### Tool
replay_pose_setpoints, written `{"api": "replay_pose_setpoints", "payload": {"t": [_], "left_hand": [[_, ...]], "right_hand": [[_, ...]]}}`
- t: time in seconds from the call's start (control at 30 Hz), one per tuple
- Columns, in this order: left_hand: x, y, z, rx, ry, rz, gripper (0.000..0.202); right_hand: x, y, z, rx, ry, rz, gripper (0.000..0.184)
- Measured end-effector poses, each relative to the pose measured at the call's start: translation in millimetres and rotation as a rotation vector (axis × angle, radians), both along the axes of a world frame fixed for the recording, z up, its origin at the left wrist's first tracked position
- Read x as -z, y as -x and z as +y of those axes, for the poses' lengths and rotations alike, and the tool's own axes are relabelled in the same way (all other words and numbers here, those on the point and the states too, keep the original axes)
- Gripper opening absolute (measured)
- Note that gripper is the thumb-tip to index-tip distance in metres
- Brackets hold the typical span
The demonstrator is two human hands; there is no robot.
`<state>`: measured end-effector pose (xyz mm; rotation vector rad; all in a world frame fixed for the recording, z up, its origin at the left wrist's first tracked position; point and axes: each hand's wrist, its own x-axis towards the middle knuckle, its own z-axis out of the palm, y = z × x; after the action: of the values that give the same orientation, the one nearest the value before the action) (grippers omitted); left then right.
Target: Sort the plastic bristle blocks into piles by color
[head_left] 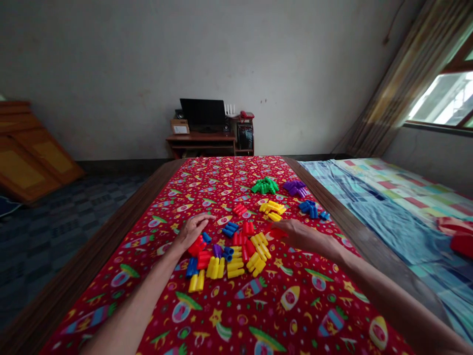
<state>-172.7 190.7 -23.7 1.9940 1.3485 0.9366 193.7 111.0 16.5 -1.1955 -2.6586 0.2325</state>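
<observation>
My left hand [192, 230] hovers at the left side of a mixed heap, its fingers stretched out and apart, above red tube-shaped plastic pieces [204, 259]. My right hand [291, 232] is at the heap's right side, fingers bent down round a bright red plastic piece [274, 232] that looks smeared. Between the hands lie yellow pieces [235, 268], blue pieces [229, 229] and a purple piece [217, 251]. Farther off are single-colour groups: red [240, 210], yellow [272, 209], green [265, 185], purple [294, 188] and blue [309, 209].
A red patterned cloth [207, 172] covers the long table, whose dark wooden edge [125, 231] shows on both sides. A bed [388, 212] stands along the right. At the far wall is a desk [203, 138] with a monitor [203, 113]. A wooden cabinet [37, 153] is at left.
</observation>
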Motion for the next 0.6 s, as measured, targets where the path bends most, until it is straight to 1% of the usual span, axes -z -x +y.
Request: {"api": "replay_pose_setpoints", "payload": {"t": [0.07, 0.17, 0.27, 0.37, 0.4, 0.47, 0.53, 0.6], "left_hand": [[0.7, 0.3, -0.4, 0.001, 0.000, 0.001, 0.041], [1.1, 0.2, -1.3, 0.001, 0.002, 0.003, 0.041], [0.9, -0.3, -1.9, 0.000, 0.004, 0.005, 0.041], [0.3, -0.9, -2.2, -0.012, 0.003, 0.009, 0.041], [-0.1, -1.0, -2.3, -0.016, 0.002, 0.011, 0.040], [-1.1, -1.2, -2.8, -0.021, 0.001, 0.017, 0.039], [-2.2, -1.2, -3.6, -0.020, 0.000, 0.023, 0.039], [-3.0, -1.1, -4.4, -0.019, 0.002, 0.028, 0.039]], "right_hand": [[-3.3, -15.5, -14.8, 0.084, 0.003, -0.022, 0.025], [-7.9, -38.4, -35.4, 0.180, -0.034, -0.015, 0.021], [-4.1, -58.9, -46.1, 0.196, -0.073, 0.005, 0.023], [2.7, -69.5, -42.7, 0.193, -0.113, 0.013, 0.025], [2.7, -68.6, -39.3, 0.200, -0.134, 0.011, 0.022], [-2.8, -58.6, -31.1, 0.219, -0.182, -0.003, 0.015], [-12.6, -37.7, -22.4, 0.236, -0.219, -0.015, 0.016], [-20.0, -9.1, -14.0, 0.222, -0.222, -0.007, 0.021]]}}
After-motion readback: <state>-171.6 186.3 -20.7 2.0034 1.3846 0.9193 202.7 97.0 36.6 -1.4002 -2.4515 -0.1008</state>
